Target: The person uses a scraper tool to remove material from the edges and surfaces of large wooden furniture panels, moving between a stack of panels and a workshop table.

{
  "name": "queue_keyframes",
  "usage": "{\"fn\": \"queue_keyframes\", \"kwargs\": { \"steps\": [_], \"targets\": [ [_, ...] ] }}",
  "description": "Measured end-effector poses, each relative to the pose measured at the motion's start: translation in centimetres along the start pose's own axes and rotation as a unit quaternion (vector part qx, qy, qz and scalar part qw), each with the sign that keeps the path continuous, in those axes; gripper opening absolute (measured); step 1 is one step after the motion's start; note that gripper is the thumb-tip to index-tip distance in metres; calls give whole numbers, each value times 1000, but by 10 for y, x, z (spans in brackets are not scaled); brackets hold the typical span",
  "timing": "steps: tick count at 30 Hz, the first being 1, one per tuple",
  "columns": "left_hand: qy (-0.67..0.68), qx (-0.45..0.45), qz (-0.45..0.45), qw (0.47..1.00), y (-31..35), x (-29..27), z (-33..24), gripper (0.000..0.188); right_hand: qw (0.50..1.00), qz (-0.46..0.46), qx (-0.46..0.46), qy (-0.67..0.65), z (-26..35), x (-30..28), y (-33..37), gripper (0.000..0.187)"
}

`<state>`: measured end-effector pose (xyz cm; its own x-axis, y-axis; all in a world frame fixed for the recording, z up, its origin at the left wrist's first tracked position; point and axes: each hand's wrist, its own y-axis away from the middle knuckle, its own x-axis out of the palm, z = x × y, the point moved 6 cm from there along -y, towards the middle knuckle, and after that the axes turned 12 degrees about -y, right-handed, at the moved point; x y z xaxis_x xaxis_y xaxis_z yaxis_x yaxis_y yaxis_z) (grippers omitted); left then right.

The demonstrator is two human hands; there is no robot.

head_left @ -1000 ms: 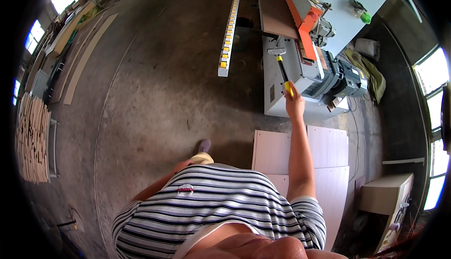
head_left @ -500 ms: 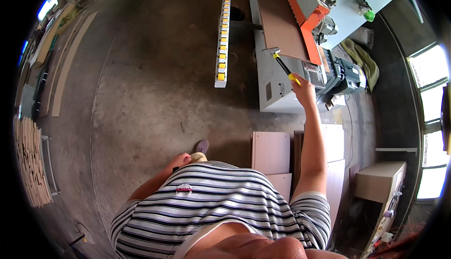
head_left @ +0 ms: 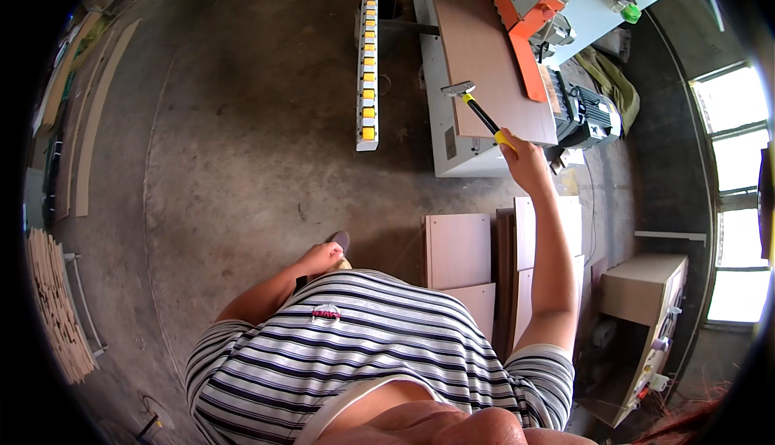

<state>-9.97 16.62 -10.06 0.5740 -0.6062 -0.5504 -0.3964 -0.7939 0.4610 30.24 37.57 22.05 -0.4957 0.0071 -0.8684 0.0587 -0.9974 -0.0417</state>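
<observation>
My right hand (head_left: 523, 154) is stretched out ahead, closed round the yellow grip of a hammer (head_left: 483, 114) with a black and yellow handle. The hammer's grey metal head hovers over, or lies on, the left part of a long brown board (head_left: 484, 50); I cannot tell which. This board lies on a grey machine (head_left: 448, 142) beneath an orange guard (head_left: 529, 66), its near end jutting toward me. Held low in front of my body, my left hand (head_left: 323, 257) has curled fingers, with nothing visible in them.
A rail with yellow rollers (head_left: 368, 74) runs alongside the machine on the left. Stacked light panels (head_left: 458, 251) stand before me, right of centre. A dark motor (head_left: 593, 114) sits beyond my right hand, a wooden desk (head_left: 642, 288) at right, and stacked boards (head_left: 55, 308) at far left.
The brown board has slid toward me and now covers the machine's near end. My right hand still holds the hammer beside it. My view has shifted slightly.
</observation>
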Motion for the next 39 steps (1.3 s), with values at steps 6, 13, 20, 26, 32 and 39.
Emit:
{"fn": "queue_keyframes", "kwargs": {
  "steps": [6, 13, 20, 26, 32, 39],
  "targets": [
    [-1, -11, 30, 999, -5, 3, 7, 30, 999, 27, 47, 6, 10, -1, -15, 36],
    [-8, -12, 35, 999, -1, -1, 15, 30, 999, 24, 36, 9, 14, 6, -49, 36],
    [14, -19, 42, 999, 1, -11, 16, 30, 999, 10, 49, -11, 11, 20, -105, 38],
    [-3, -4, 73, 997, -11, -5, 13, 30, 993, 21, 108, -46, 9, 18, -115, 38],
    [10, 42, 71, 997, -34, -9, 2, 30, 996, 26, 90, -10, 16, 4, -7, 36],
    [128, 197, 187, 954, -106, -29, -127, 31, 995, 10, 97, -6, 31, 6, -12, 35]
  ]
}}
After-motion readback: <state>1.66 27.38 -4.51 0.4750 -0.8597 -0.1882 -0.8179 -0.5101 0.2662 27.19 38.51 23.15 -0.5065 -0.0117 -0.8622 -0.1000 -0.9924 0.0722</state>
